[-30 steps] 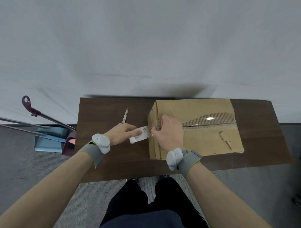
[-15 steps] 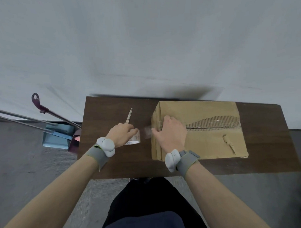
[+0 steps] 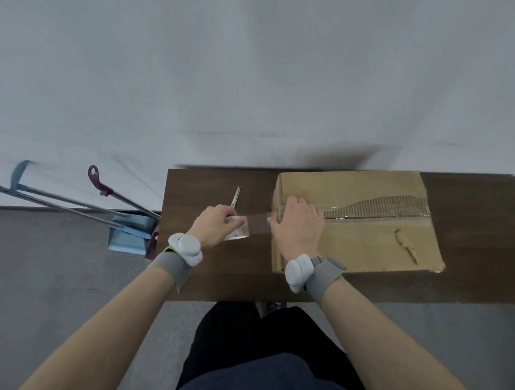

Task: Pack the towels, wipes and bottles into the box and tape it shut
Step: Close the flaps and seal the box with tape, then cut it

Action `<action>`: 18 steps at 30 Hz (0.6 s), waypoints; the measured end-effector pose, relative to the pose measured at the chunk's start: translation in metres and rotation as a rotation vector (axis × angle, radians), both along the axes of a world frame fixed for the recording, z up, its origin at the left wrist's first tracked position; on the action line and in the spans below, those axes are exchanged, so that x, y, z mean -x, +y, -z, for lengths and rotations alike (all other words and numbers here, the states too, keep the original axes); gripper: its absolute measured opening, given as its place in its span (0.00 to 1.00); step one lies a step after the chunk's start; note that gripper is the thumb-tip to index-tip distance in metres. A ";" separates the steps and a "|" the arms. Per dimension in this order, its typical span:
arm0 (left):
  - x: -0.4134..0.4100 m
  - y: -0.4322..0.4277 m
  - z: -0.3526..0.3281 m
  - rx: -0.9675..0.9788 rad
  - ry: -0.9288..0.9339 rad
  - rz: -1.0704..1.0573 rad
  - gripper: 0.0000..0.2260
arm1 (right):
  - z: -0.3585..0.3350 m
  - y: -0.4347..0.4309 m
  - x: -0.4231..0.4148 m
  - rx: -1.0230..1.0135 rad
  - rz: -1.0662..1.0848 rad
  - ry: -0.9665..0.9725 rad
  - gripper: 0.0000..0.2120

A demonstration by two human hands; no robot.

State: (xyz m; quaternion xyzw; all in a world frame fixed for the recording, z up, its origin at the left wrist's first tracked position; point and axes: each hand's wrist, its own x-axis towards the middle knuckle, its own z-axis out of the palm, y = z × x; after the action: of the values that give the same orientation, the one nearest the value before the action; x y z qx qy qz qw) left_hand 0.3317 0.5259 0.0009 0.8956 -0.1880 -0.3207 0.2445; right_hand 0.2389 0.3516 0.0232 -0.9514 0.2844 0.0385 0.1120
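A closed cardboard box point(image 3: 369, 243) lies on the dark wooden table point(image 3: 221, 272), its flaps meeting along a torn, taped seam. My right hand point(image 3: 298, 225) presses flat on the box's left end, over the seam. My left hand point(image 3: 216, 225) grips a roll of clear tape point(image 3: 237, 232) just left of the box. A clear strip of tape point(image 3: 258, 224) stretches from the roll to the box edge under my right fingers. The box's contents are hidden.
Scissors point(image 3: 236, 197) lie on the table behind my left hand. A blue dustpan point(image 3: 129, 237) and long-handled tools point(image 3: 116, 197) lean by the table's left side. A white wall stands behind the table. My legs are at the near edge.
My left hand has drawn the tape roll leftward away from the box, lengthening the clear strip. My right hand has stayed pressed on the box's left end.
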 end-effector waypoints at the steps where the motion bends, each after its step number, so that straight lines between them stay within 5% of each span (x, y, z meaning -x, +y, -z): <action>1: 0.001 0.000 0.000 -0.003 0.016 0.006 0.14 | -0.002 0.000 -0.002 -0.008 -0.002 -0.009 0.17; 9: 0.002 0.001 0.024 0.069 0.178 -0.011 0.13 | 0.006 0.032 -0.043 -0.148 -0.257 -0.068 0.08; 14: 0.006 0.004 0.040 0.120 0.302 -0.034 0.09 | 0.029 0.052 -0.084 -0.279 -0.292 0.210 0.08; 18: 0.004 0.013 0.056 0.195 0.432 -0.047 0.09 | 0.065 0.054 -0.108 -0.462 -0.096 0.455 0.10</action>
State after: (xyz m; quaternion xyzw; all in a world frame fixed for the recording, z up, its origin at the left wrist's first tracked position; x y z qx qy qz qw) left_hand 0.3273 0.5390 -0.0552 0.7825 -0.1405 -0.4793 0.3717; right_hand 0.3471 0.4056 -0.0414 -0.8801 0.2407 0.3190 0.2564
